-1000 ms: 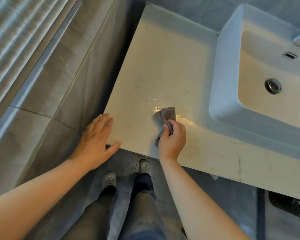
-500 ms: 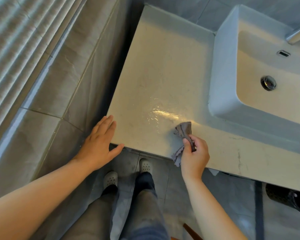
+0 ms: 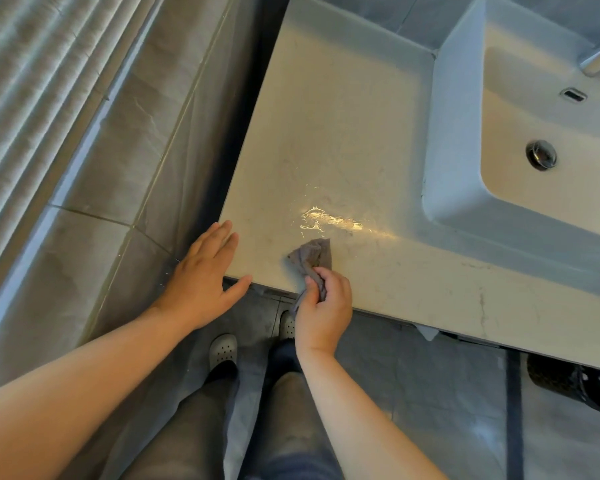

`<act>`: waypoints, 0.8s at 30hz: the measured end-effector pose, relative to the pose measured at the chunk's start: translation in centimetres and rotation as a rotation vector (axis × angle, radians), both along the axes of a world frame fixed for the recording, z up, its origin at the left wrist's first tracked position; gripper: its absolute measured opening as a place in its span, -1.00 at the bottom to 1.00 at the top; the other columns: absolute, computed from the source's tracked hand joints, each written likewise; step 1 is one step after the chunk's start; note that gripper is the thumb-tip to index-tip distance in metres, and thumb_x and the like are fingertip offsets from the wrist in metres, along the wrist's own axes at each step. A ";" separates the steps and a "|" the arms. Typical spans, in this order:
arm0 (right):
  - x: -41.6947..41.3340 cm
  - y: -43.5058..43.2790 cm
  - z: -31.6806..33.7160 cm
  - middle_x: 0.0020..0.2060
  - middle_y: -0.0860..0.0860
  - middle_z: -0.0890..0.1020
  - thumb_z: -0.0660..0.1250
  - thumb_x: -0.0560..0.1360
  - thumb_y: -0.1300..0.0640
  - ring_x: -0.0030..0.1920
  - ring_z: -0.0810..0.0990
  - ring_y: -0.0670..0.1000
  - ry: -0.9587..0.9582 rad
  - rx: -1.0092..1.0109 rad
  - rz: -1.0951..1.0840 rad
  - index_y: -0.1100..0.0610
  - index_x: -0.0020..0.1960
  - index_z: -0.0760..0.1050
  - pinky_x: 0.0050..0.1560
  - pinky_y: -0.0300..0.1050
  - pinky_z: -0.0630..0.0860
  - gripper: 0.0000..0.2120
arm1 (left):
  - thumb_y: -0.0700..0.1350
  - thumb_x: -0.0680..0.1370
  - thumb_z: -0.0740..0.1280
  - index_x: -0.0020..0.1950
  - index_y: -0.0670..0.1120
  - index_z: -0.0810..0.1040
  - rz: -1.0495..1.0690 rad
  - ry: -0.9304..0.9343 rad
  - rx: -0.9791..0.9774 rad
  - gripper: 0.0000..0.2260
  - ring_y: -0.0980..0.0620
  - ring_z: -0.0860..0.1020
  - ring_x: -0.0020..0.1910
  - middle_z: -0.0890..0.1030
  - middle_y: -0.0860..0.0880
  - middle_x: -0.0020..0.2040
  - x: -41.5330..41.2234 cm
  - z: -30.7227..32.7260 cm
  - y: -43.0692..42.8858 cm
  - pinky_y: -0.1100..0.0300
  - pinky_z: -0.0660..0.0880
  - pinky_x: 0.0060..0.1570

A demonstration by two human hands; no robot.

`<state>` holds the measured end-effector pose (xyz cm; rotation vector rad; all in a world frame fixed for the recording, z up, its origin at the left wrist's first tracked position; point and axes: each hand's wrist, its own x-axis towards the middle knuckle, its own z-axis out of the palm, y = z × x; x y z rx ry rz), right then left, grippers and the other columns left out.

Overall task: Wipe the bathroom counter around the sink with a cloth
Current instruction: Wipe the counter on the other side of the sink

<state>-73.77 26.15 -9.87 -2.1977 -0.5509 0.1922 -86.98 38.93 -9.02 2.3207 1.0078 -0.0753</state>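
So here's where we're at: our right grip (image 3: pixel 323 306) is at the near edge of the desk (image 3: pixel 343 133), fingers curled and pinching the bunched grey cloth (image 3: pixel 310 254). The cloth pokes out of the grip toward about 11 o'clock and sits pressed on the desk surface, with a tail dangling off the edge below the thumb.

The bit that matters is the shiny wet streak (image 3: pixel 329 221), which lies just beyond the cloth at roughly 12 to 1 o'clock, close but not under it. Its long axis runs more or less 9 to 3, trailing off toward the sink (image 3: pixel 444 133), which is out at 2 o'clock from the grip. We reckon the next pass wants a short push away from us and then a sweep right along that streak.

Our left grip (image 3: pixel 201 282) lies flat with fingers straight on the desk corner at 9 o'clock from the cloth, holding nothing. The right one is clearly nearer.
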 end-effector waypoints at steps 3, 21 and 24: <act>-0.7 0.5 0.9 -0.11 -0.11 0.57 0.36 0.48 0.23 -0.07 0.54 -0.15 0.196 0.045 0.034 0.06 -0.01 0.57 -0.05 -0.49 0.40 -0.87 | 0.17 0.56 0.18 0.55 -0.11 0.05 0.003 0.003 -0.011 -0.33 0.05 -0.11 0.54 -0.06 0.00 0.58 0.0 0.2 0.1 0.02 0.06 0.47; 14.9 3.5 1.1 -0.03 -0.01 0.53 0.30 0.53 0.18 -0.06 0.49 -0.05 -0.004 -0.099 -0.066 0.18 0.09 0.54 -0.11 -0.39 0.29 -0.84 | 0.19 0.57 0.13 0.52 -0.13 0.18 0.169 0.012 0.032 -0.38 0.04 -0.01 0.53 0.06 0.01 0.56 1.7 0.5 -1.0 0.15 0.04 0.40; 12.9 4.6 0.5 -0.03 0.02 0.54 0.31 0.51 0.23 -0.05 0.49 -0.02 -0.044 -0.072 0.006 0.19 0.06 0.54 -0.10 -0.41 0.28 -0.86 | 0.29 0.49 0.00 0.50 -0.14 0.23 0.174 0.006 0.051 -0.29 0.04 0.03 0.52 0.10 0.00 0.56 1.7 0.3 -1.1 0.15 0.06 0.37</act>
